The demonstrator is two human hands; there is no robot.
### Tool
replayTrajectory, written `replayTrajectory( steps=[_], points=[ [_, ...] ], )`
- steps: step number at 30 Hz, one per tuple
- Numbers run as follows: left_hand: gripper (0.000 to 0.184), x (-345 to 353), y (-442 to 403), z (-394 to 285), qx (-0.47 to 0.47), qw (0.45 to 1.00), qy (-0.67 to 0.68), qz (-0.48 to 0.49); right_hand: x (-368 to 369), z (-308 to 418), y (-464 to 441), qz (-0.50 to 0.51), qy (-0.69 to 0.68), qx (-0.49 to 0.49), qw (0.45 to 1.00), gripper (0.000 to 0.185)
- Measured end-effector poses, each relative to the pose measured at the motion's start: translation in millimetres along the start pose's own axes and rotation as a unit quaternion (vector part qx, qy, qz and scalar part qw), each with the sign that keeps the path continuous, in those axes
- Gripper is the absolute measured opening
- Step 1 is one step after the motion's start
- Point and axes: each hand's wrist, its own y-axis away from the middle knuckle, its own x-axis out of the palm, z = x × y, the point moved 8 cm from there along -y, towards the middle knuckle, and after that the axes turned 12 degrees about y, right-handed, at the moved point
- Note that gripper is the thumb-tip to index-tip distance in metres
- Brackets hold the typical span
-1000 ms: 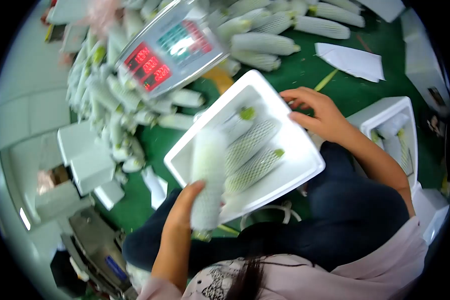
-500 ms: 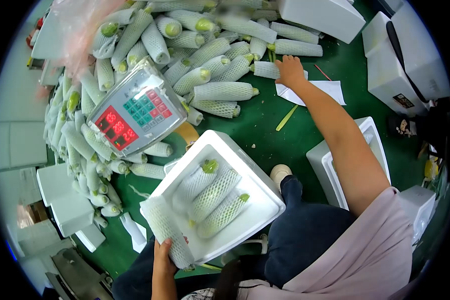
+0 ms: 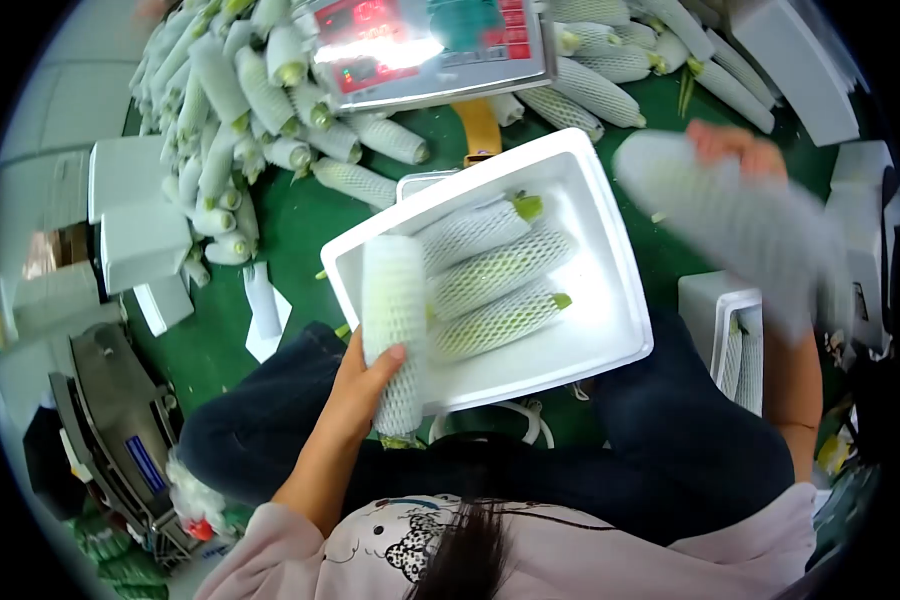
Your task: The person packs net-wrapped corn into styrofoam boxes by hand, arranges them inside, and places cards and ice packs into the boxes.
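My left hand [image 3: 358, 390] grips a long pale radish [image 3: 392, 300] in a white foam net sleeve. It stands nearly upright in view, over the left side of a white foam box [image 3: 610, 255]. Inside the box lie three netted radishes [image 3: 500, 268] side by side, with green stem ends to the right. To the right of the box, my right hand [image 3: 738, 150] is closed on another netted radish [image 3: 705, 205]. Motion blurs that hand and its radish, and its far end is smeared across my forearm.
A scale with a red display [image 3: 435, 55] stands beyond the box. Heaped netted radishes [image 3: 220, 90] cover the floor behind and left. White foam boxes stand left [image 3: 145, 240] and right [image 3: 705, 315]. White paper [image 3: 268, 320] lies on the green floor [image 3: 300, 215].
My right hand has come back from the far pile to the box's right side, now holding a netted radish. My left hand keeps its radish, now more upright. The view has shifted.
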Motion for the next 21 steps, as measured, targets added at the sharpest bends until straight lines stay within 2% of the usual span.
replayTrajectory(
  steps=[1, 2, 4, 6, 7, 10, 11, 14, 17, 20, 21],
  points=[
    [0.072, 6, 2, -3, 0.009, 1.000, -0.009, 0.018, 35, 44, -22, 0.065, -0.156, -0.019, 0.985, 0.031],
    [0.073, 12, 5, -5, 0.017, 0.999, -0.021, 0.037, 70, 69, -30, 0.167, -0.069, -0.019, 0.983, 0.029],
    [0.074, 18, 8, -6, 0.023, 0.996, -0.057, 0.064, 129, 104, -37, 0.338, 0.148, -0.079, 0.926, 0.030],
    [0.074, 20, 8, -2, 0.025, 0.992, -0.098, 0.079, 166, 53, -12, 0.310, 0.369, -0.191, 0.855, 0.020],
    [0.073, 16, 4, 3, 0.034, 0.988, -0.129, 0.077, 167, 44, -15, 0.320, 0.397, -0.123, 0.851, 0.024],
    [0.074, 10, 4, 1, 0.075, 0.980, -0.172, 0.065, 144, 77, -30, 0.231, 0.404, -0.040, 0.884, 0.023],
    [0.074, 8, 5, 2, 0.081, 0.981, -0.166, 0.061, 140, 83, -28, 0.310, 0.405, 0.075, 0.857, 0.023],
    [0.076, 10, 6, 2, 0.103, 0.977, -0.169, 0.074, 172, 53, 20, 0.502, 0.359, 0.232, 0.752, 0.026],
    [0.078, 14, 8, 3, 0.113, 0.961, -0.239, 0.081, 193, 18, 48, 0.441, 0.354, 0.205, 0.799, 0.029],
    [0.080, 28, 10, -1, 0.135, 0.942, -0.298, 0.076, 209, 3, 53, 0.463, 0.372, 0.169, 0.787, 0.026],
    [0.082, 38, 11, -7, 0.137, 0.935, -0.315, 0.082, 208, -1, 52, 0.480, 0.381, 0.154, 0.775, 0.033]
  ],
)
